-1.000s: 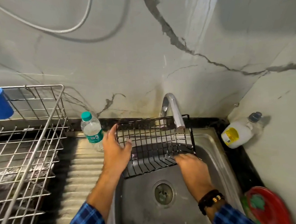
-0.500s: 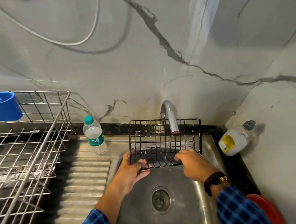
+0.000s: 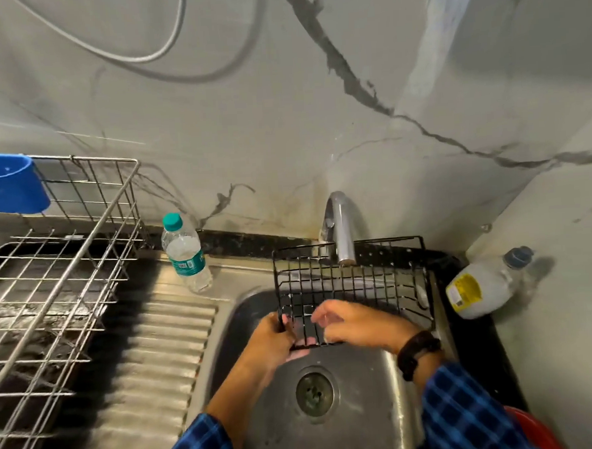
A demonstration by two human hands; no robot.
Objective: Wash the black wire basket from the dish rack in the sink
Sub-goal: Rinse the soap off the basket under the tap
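Observation:
The black wire basket (image 3: 369, 282) is held over the steel sink (image 3: 362, 409), right under the tap spout (image 3: 343, 235). My left hand (image 3: 273, 342) grips its lower left corner, fingers curled around the wires. My right hand (image 3: 358, 320) lies against the near wire wall with its fingers spread and slightly blurred. No stream of water is visible from the tap. The steel dish rack (image 3: 61, 291) stands to the left of the sink.
A small water bottle with a teal cap (image 3: 185, 254) stands on the ribbed drainboard (image 3: 151, 369). A white bottle (image 3: 483, 285) lies on the black counter at right. A blue cup (image 3: 9, 186) hangs on the rack. A red object (image 3: 538, 428) shows at bottom right.
My right hand slid left along the basket's near wall, closer to my left hand. My left hand shifted its grip to the basket's left corner. The view moved closer.

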